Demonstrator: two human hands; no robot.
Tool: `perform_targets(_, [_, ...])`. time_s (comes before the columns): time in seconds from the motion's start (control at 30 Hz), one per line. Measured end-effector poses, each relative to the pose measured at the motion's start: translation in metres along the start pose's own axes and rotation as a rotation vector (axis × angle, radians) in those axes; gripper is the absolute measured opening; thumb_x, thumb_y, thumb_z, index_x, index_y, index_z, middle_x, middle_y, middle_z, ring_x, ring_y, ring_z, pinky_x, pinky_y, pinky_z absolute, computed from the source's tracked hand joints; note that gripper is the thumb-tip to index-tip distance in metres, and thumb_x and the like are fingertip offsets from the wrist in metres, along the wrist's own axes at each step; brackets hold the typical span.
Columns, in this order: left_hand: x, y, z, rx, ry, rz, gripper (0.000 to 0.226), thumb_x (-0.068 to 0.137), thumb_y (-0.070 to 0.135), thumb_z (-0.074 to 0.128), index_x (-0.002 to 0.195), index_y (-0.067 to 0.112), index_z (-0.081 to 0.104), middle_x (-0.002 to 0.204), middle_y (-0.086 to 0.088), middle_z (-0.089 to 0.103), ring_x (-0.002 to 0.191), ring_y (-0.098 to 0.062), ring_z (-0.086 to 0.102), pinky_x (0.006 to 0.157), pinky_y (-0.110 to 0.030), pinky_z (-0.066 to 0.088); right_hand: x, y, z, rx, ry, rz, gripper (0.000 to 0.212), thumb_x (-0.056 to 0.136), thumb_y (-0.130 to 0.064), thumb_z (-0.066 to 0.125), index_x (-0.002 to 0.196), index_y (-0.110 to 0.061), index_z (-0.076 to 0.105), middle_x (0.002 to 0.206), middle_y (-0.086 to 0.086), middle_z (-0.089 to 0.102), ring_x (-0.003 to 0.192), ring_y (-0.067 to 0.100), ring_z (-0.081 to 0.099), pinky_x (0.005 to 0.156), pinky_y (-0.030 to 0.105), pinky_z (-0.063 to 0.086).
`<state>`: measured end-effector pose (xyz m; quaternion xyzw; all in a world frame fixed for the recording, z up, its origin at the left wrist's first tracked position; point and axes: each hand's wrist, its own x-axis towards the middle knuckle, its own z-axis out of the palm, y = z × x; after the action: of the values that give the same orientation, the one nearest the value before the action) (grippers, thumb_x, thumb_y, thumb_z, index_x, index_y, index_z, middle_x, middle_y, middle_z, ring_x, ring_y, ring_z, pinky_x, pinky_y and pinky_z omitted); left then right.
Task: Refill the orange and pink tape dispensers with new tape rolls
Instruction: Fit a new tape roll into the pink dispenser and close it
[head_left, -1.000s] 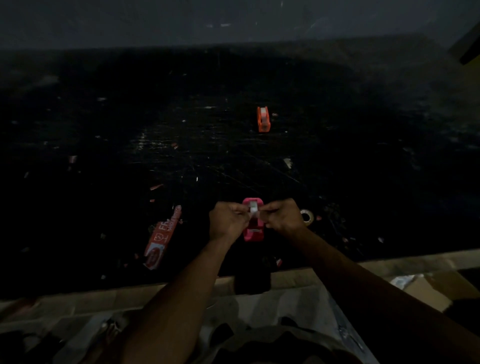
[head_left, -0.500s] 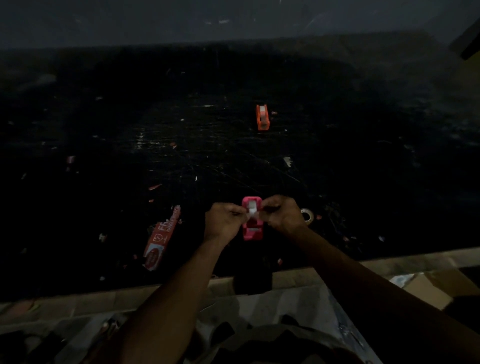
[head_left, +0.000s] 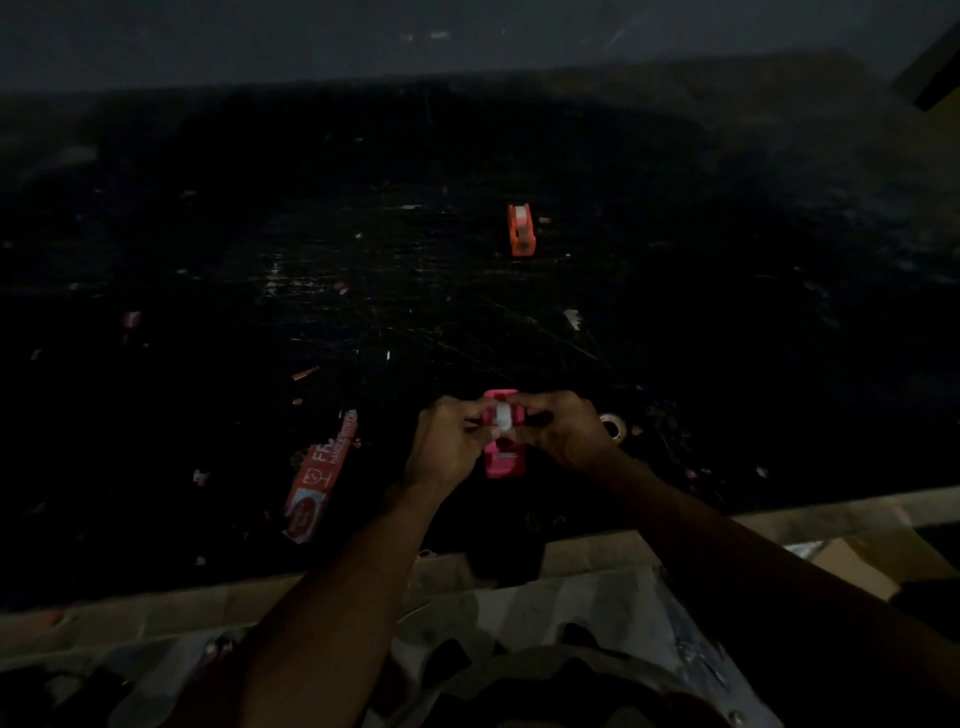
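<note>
Both hands pinching pink dispenser (head_left: 503, 457) between them: left hand (head_left: 448, 441) gripping its left flank, right hand (head_left: 563, 428) its right. Long axis running straight away from person. White tape roll (head_left: 503, 418) sitting at far end, between fingertips. Orange dispenser (head_left: 521, 229) lying well beyond both hands, slightly nearer right one.

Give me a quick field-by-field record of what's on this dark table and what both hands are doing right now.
surface: dark table, scratched and littered with small scraps
pink tape dispenser: near edge, between both hands
white tape roll: at the dispenser's top, under the fingertips
left hand: pinching at the roll from the left
right hand: pinching from the right
orange tape dispenser: farther back, untouched, apart from the hands
loose tape roll: on the table just right of the right hand
red printed wrapper: lying left of the left hand
</note>
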<state>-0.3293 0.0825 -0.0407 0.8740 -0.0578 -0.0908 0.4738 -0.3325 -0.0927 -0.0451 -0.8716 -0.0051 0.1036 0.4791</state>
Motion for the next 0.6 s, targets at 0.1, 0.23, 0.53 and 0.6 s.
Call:
perform_targets(0.1, [0.002, -0.003, 0.000, -0.028, -0.019, 0.007, 0.037, 0.077, 0.010, 0.075, 0.113, 0.015, 0.071, 0.106, -0.004, 0.075, 0.095, -0.012, 0.071, 0.090, -0.025, 0.055, 0.002, -0.002, -0.002, -0.038, -0.021, -0.031, 0.043, 0.072, -0.024, 0.081, 0.113, -0.021, 0.069, 0.106, 0.000, 0.074, 0.098, 0.010, 0.067, 0.089, 0.021, 0.049])
perform_targets(0.23, [0.005, -0.009, 0.002, -0.040, -0.012, -0.018, 0.039, 0.077, 0.012, 0.075, 0.115, 0.017, 0.070, 0.107, -0.004, 0.075, 0.096, -0.012, 0.071, 0.091, -0.028, 0.055, 0.005, -0.004, -0.005, -0.133, -0.053, -0.050, 0.042, 0.072, -0.032, 0.079, 0.112, -0.024, 0.069, 0.101, 0.002, 0.075, 0.095, 0.014, 0.068, 0.089, 0.028, 0.051])
perform_targets(0.53, [0.006, -0.013, 0.009, -0.046, 0.056, -0.062, 0.041, 0.075, 0.010, 0.076, 0.115, 0.018, 0.070, 0.101, -0.003, 0.076, 0.090, -0.009, 0.070, 0.085, -0.021, 0.053, 0.010, -0.008, -0.009, -0.297, -0.083, -0.097, 0.038, 0.077, -0.031, 0.075, 0.113, -0.020, 0.070, 0.091, 0.010, 0.075, 0.087, 0.023, 0.069, 0.080, 0.035, 0.052])
perform_targets(0.6, [0.006, -0.013, 0.010, -0.062, 0.058, -0.056, 0.037, 0.076, 0.014, 0.077, 0.113, 0.018, 0.071, 0.099, -0.003, 0.077, 0.090, -0.008, 0.070, 0.084, -0.023, 0.054, 0.008, -0.010, -0.009, -0.297, -0.073, -0.106, 0.034, 0.079, -0.032, 0.073, 0.111, -0.020, 0.071, 0.092, 0.010, 0.075, 0.087, 0.022, 0.069, 0.079, 0.034, 0.052])
